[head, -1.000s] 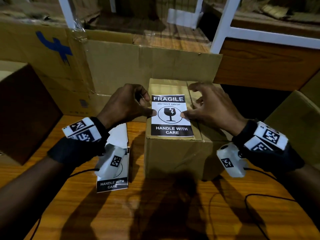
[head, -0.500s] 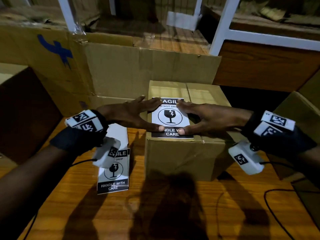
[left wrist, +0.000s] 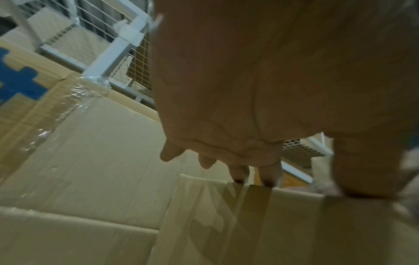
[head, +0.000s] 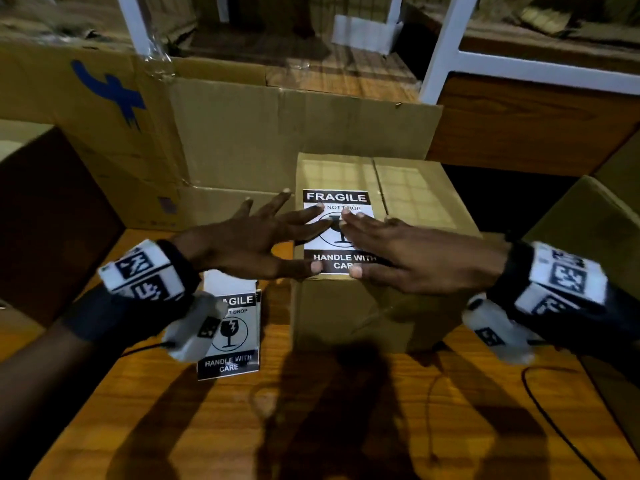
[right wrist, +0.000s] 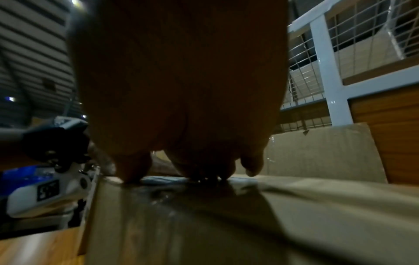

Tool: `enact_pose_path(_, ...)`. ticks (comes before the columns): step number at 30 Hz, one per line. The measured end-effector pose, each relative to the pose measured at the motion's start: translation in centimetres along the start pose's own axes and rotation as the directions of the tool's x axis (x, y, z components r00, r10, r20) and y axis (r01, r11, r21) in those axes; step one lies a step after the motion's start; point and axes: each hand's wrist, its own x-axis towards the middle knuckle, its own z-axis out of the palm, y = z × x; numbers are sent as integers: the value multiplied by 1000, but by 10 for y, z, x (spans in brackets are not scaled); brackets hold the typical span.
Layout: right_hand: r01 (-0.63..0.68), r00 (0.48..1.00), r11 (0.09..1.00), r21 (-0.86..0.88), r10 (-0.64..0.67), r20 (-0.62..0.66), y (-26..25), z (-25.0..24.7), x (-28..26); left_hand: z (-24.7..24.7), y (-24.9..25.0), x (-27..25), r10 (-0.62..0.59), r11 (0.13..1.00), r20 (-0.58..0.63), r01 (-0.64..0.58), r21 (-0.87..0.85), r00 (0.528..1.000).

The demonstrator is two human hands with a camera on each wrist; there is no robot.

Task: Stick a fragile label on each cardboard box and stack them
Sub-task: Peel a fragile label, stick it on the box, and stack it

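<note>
Now, left to right: spare labels (head: 228, 337) lie on the bench (head: 346, 427); the left hand (head: 249, 242) and right hand (head: 412, 252), fingers flat, press the fragile label (head: 337, 199) onto the cardboard box (head: 408, 188). Smoothing seems nearly done; next, likely stacking, needs a two-handed lift.

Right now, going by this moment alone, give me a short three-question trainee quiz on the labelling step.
1. True or false: both the left hand and the right hand lie flat, fingers straight, on the fragile label.
2. The spare labels lie: A) on the cardboard box; B) on the table, to the left of the box; C) in the right hand.
3. Fill in: the bottom band of the label on the box reads "HANDLE WITH ____".

Key: 1 true; 2 B; 3 CARE.
</note>
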Motion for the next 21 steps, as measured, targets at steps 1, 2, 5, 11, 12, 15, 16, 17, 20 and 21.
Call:
enact_pose_path(1, 5, 1000, 1000, 0, -5, -27, -4, 6, -7, 3, 1, -3, -6, 1000, -8, 6, -16, 1000)
enact_pose_path(2, -3, 999, 1000, 6, 4, -50, -7, 11, -12, 4, 2, -5, -23, 999, -14, 23, -27, 1000)
enact_pose_path(5, -57, 994, 998, 27, 59, -97, -15, 23, -20, 3, 7, 1, -114, 993, -36, 112, -49, 993)
enact_pose_path(11, -143, 973, 980, 140, 165, -164, -32, 34, -24, -12, 15, 25, -231, 973, -88, 229, -31, 969)
enact_pose_path(12, -140, 973, 976, 168, 167, -162, -30, 30, -25, -13, 16, 26, -242, 970, -87, 239, -40, 966)
enact_pose_path(15, -158, 975, 969, 192, 184, -128, -14, 11, -27, -11, 15, 21, -237, 971, -79, 234, -50, 968)
enact_pose_path(16, -169, 976, 968, 186, 191, -106, -8, 4, -27, -11, 14, 18, -244, 969, -59, 241, -59, 968)
enact_pose_path(17, -184, 977, 968, 173, 199, -75, -4, -4, -25, -11, 10, 16, -251, 967, -37, 248, -65, 967)
enact_pose_path(20, -218, 976, 973, 75, 216, 24, 4, -21, -9, -14, 13, 9, -243, 967, 3, 242, -83, 970)
enact_pose_path(21, -218, 975, 975, 43, 216, 49, 5, -25, -1, -20, 23, 2, -212, 973, 23, 214, -92, 977)
